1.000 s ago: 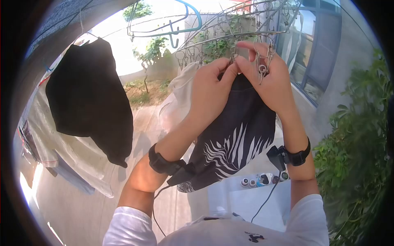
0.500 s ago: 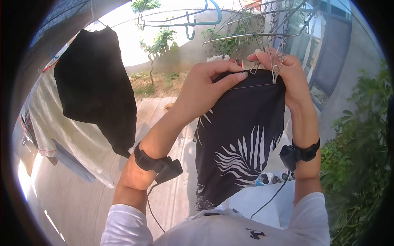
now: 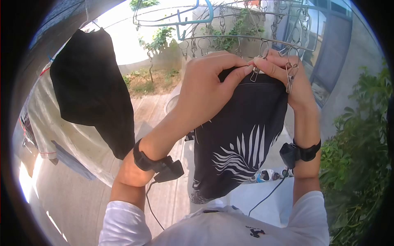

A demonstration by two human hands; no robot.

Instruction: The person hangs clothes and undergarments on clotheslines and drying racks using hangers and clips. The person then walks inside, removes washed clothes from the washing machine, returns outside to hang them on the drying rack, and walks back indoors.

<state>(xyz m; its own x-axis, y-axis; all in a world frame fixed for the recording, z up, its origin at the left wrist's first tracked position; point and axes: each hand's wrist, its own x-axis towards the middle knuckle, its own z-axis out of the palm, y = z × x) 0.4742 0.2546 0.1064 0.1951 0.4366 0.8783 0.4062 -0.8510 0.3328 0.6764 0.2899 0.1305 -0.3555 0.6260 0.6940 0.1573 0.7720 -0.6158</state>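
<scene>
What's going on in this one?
A person stands at a hanging metal rack. Their left hand pinches the top edge of a black patterned garment; their right hand is at a metal clip there. Whether the clip grips the cloth is unclear.

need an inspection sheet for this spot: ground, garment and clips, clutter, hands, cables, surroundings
surface: pale paved ground, sunlit in patches
job's things: dark leaf-patterned garment hanging down; metal clip at its top edge; wire rack with more clips overhead
clutter: row of small items low down, too small to name
grippers: bare hands; left hand pinches the garment's top edge; right hand has its thumb at the clip, grip partly hidden
cables: one from each wrist device, left cable and right cable
surroundings: black garment hanging at left, blue hanger above, leafy plants at right
</scene>
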